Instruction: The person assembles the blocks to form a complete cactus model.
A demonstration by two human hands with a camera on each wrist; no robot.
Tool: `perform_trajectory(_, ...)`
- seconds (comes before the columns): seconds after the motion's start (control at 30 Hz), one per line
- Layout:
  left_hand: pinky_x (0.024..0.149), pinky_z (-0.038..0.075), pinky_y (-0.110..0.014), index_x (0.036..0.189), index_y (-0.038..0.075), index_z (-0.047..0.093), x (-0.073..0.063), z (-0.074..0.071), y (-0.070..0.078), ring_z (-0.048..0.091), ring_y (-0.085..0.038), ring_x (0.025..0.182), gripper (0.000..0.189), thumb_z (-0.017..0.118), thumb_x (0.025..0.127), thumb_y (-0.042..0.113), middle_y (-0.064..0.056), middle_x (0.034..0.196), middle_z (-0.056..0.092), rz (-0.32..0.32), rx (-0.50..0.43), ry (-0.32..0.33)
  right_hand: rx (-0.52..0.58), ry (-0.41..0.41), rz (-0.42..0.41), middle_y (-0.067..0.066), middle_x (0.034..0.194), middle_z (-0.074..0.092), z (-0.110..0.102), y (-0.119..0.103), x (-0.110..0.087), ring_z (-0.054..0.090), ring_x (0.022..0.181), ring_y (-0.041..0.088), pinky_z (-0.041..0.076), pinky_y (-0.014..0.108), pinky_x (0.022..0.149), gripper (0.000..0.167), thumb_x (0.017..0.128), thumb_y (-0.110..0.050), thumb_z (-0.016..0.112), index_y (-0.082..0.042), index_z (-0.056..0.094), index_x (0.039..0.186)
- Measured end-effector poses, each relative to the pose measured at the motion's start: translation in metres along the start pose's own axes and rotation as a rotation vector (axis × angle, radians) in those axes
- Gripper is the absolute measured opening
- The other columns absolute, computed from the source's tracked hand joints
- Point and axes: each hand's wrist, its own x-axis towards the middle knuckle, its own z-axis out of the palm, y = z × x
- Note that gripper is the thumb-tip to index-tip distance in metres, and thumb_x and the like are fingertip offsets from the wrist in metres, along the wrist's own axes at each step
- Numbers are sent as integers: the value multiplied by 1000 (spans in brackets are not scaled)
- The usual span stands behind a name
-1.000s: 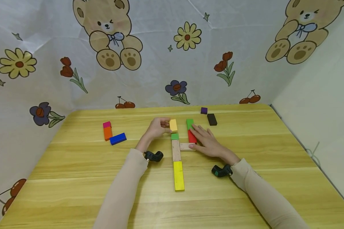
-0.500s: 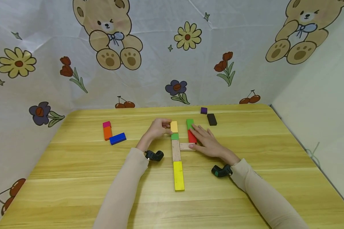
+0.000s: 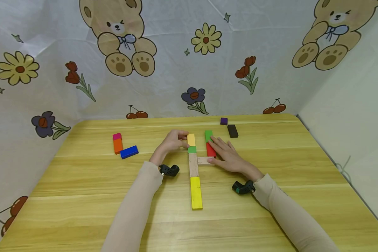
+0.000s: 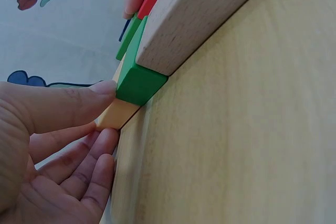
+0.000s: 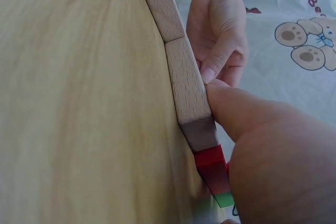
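Note:
With thumb and fingertips, my left hand (image 3: 173, 141) pinches a pale orange block (image 3: 191, 139) by its left side. That block lies end to end with a small green block (image 4: 140, 85). Nearer in the same row come a plain wooden block (image 3: 193, 166) and a long yellow block (image 3: 196, 193). A second plain block (image 5: 189, 80) branches off to the right. My right hand (image 3: 229, 156) lies with its fingers extended against a red block (image 3: 210, 150) and another green block (image 3: 208, 135), its thumb on the branching block. The right fingers partly cover the red block.
On the left lie a pink block (image 3: 117, 136), an orange block (image 3: 118, 147) and a blue block (image 3: 129, 152). At the back right are a purple cube (image 3: 224, 121) and a black block (image 3: 232, 131). A patterned cloth (image 3: 170, 63) hangs behind the wooden table (image 3: 82, 196).
My left hand has brought the pale orange block slightly right and nearer, up against the small green block. The right hand has stayed in place.

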Motion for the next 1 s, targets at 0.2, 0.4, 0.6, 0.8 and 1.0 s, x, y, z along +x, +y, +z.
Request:
perform_trajectory(0.2,99,47,-37,138,1,55,0,0,0,56,-27,115,59,74,83,2,-16,125,62,-2,14,3,1,-2,-3,15,164,14,0,0,0,10,150,41,1,65,116,75,97,-44,56,-7,25,155)
perform_trajectory(0.4,99,47,-37,138,1,55,-2,0,-1,57,-27,115,58,74,83,3,-16,126,62,13,28,10,4,-4,-1,14,164,13,0,0,1,9,150,41,0,65,116,76,97,-43,56,-8,25,156)
perform_trajectory(0.6,100,47,-39,137,2,55,-4,2,-2,57,-28,116,57,74,84,3,-16,126,62,25,33,39,16,-5,2,13,164,14,-1,-3,1,9,150,40,0,64,117,76,96,-42,59,-8,25,155)
perform_trajectory(0.8,103,47,-42,138,1,54,-12,6,-4,57,-32,120,56,72,86,5,-18,132,59,76,61,84,3,-2,8,14,164,14,0,-1,1,10,150,42,1,66,116,77,96,-44,58,-7,26,155)
perform_trajectory(1.0,104,46,-45,140,4,53,-28,4,-6,54,-32,124,57,73,87,11,-13,143,50,139,106,107,8,0,10,14,164,15,-1,-1,0,11,150,42,1,65,116,77,95,-44,59,-7,27,155)
